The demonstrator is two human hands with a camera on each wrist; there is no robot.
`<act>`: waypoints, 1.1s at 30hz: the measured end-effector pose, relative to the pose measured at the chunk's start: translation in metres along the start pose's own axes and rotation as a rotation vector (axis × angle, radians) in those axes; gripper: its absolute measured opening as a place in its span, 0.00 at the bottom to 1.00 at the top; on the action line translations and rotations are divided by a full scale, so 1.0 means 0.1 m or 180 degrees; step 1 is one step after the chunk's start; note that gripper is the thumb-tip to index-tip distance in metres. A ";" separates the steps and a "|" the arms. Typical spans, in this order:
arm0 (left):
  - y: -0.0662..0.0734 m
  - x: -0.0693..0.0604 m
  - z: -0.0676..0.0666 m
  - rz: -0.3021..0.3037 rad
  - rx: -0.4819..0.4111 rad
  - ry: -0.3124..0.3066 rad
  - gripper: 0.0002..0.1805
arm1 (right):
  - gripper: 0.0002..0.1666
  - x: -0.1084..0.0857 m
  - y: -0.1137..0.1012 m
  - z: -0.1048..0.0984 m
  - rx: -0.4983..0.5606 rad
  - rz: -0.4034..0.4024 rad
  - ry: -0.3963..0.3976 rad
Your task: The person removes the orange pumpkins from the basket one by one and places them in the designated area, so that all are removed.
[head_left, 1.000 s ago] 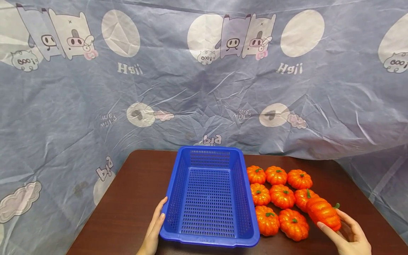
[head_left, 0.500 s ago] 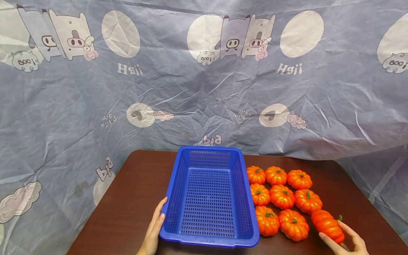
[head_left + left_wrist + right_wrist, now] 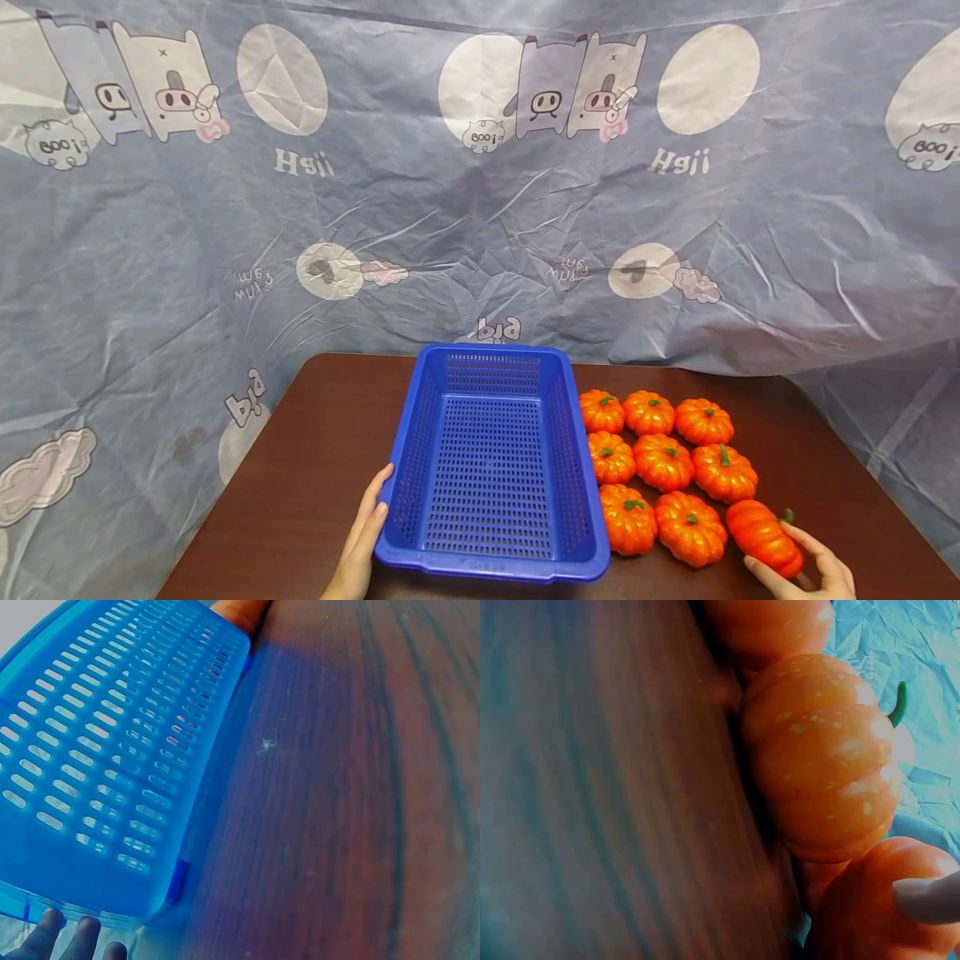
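Note:
My right hand (image 3: 813, 567) grips a small orange pumpkin (image 3: 763, 537) at the table's near right, thumb on the near side and fingers on the far side. That pumpkin is tilted, its green stem towards the upper right. Close by, several more orange pumpkins (image 3: 691, 528) sit in rows. In the right wrist view a thumb touches the held pumpkin (image 3: 877, 915), and other pumpkins (image 3: 821, 757) stand beyond. My left hand (image 3: 360, 542) rests against the left side of a blue perforated plastic basket (image 3: 491, 568), fingers fairly straight. Fingertips touch the basket's rim (image 3: 97, 907) in the left wrist view.
The basket stands mid-table with nothing in it, directly left of the pumpkins. Under everything is a dark brown wooden table (image 3: 300, 467). A grey-blue cloth (image 3: 465, 217) with cartoon prints hangs behind and beside it.
My right hand has lowered the pumpkin towards the near edge, off the one behind it, then shifted slightly left beside the front row. The left hand and the basket have not moved.

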State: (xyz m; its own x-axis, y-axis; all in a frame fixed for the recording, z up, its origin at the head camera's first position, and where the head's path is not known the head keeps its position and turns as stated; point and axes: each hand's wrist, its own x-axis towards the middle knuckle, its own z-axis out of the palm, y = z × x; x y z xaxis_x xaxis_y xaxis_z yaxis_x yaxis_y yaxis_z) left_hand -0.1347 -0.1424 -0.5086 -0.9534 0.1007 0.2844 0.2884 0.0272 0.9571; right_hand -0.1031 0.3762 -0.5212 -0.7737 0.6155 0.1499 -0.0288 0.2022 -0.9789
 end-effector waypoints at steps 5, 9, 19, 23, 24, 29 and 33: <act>0.00 0.00 0.00 0.0033 0.0012 0.0009 0.26 | 0.40 -0.03 -0.06 0.07 -0.0439 -0.0109 0.0083; 0.00 0.00 -0.01 -0.0004 0.0008 0.0022 0.26 | 0.39 -0.03 -0.07 0.07 -0.1123 0.0047 0.0134; -0.01 0.00 -0.01 0.0015 0.0026 0.0022 0.26 | 0.38 -0.03 -0.03 0.06 -0.0996 0.0142 0.0264; -0.01 0.00 0.00 0.0050 0.0026 0.0018 0.26 | 0.33 -0.05 -0.05 0.07 -0.0794 -0.0178 0.0348; -0.01 0.01 0.00 0.0053 0.0028 0.0018 0.26 | 0.32 -0.06 -0.05 0.07 -0.0786 -0.0267 0.0363; -0.01 0.01 0.00 0.0039 0.0028 0.0008 0.26 | 0.35 -0.07 0.01 0.06 -0.0886 -0.0184 0.0417; -0.01 0.01 0.00 0.0031 0.0016 -0.0007 0.26 | 0.43 -0.01 0.07 -0.03 -0.1248 -0.0038 0.0173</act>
State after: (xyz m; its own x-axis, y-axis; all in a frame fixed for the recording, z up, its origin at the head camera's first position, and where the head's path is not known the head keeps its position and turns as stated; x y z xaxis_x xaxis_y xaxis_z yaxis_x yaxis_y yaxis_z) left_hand -0.1356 -0.1423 -0.5089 -0.9504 0.1030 0.2936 0.2981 0.0312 0.9540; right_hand -0.1006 0.3798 -0.5278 -0.7400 0.6486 0.1783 0.2145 0.4787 -0.8514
